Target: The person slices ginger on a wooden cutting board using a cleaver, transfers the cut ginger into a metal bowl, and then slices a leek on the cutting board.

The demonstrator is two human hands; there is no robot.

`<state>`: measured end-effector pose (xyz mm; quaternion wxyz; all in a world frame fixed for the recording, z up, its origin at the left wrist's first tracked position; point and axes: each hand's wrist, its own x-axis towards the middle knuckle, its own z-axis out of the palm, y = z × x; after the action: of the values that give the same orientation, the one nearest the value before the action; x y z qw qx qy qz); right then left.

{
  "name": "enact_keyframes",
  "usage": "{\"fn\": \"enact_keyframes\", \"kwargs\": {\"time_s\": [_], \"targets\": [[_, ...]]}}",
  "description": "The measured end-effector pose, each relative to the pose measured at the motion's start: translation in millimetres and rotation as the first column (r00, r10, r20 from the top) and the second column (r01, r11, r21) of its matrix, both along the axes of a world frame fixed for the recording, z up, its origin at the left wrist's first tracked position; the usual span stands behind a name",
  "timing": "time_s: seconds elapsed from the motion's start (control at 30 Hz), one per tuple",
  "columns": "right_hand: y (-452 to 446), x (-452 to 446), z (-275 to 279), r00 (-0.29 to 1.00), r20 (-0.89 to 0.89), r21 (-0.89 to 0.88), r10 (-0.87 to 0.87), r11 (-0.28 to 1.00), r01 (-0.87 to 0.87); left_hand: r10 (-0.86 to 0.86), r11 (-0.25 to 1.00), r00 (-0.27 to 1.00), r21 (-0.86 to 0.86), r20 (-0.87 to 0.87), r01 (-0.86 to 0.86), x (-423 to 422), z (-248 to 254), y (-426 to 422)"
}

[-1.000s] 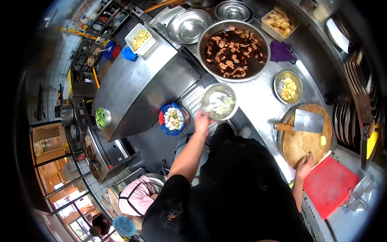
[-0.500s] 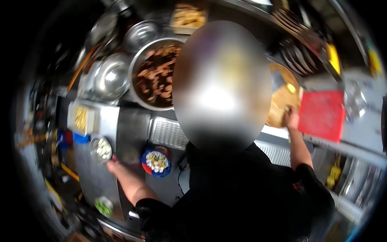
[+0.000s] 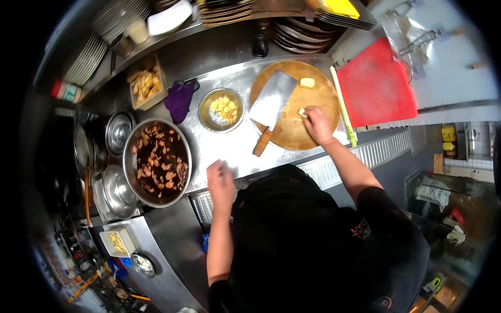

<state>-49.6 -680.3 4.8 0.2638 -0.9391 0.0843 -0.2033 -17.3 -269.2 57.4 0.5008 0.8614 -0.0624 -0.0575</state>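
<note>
My right hand (image 3: 317, 125) is over the round wooden board (image 3: 297, 136), its fingers closed on a small pale yellow piece (image 3: 302, 112). A cleaver (image 3: 274, 99) lies on the board's left part, its wooden handle (image 3: 262, 142) hanging past the edge. Another yellow piece (image 3: 307, 82) sits near the top of the board. My left hand (image 3: 221, 182), slightly blurred, is above the steel counter's front edge with nothing in it and fingers apart. Beyond it stands a metal bowl of yellow slices (image 3: 223, 109).
A large pot (image 3: 163, 161) of meat in dark liquid stands left, beside empty steel bowls (image 3: 119, 192). A purple cloth (image 3: 180, 101) lies behind. Right of the board are a green stalk (image 3: 342, 103) and a red board (image 3: 374, 86). A small bowl (image 3: 142, 265) rests on the lower-left counter.
My left hand has let go of the small bowl, now on the left counter, and come back toward the main counter. The view has turned to the right. My right hand remains at the board.
</note>
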Motion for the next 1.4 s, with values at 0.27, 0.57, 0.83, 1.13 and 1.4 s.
{"fn": "enact_keyframes", "kwargs": {"time_s": [0.27, 0.57, 0.83, 1.13, 1.4], "targets": [[-24.7, -4.8, -5.8, 0.977, 0.057, 0.009, 0.208, 0.978, -0.209, -0.508, 0.702, 0.856, 0.62, 0.093, 0.349, 24.3, -19.6, -179.8], [-53.6, 7.1, -14.3, 0.927, 0.086, 0.087, 0.364, 0.925, -0.371, -0.126, 0.952, 0.978, 0.256, -0.165, 0.166, -4.5, 43.8, -185.1], [-46.2, 50.0, -14.1, 0.877, 0.1, 0.024, 0.471, 0.88, -0.475, -0.164, 0.855, 0.986, 0.497, -0.015, 0.15, -21.7, 43.3, -172.9], [-49.0, 59.6, -15.2, 0.819, 0.095, -0.089, 0.565, 0.825, -0.558, -0.453, 0.553, 0.884, 0.74, -0.119, 0.383, -32.4, 90.7, -172.2], [-57.1, 69.3, -18.7, 0.771, 0.097, -0.15, 0.629, 0.775, -0.613, -0.508, 0.462, 0.832, 0.745, -0.223, 0.482, -31.7, 105.3, -163.8]]}}
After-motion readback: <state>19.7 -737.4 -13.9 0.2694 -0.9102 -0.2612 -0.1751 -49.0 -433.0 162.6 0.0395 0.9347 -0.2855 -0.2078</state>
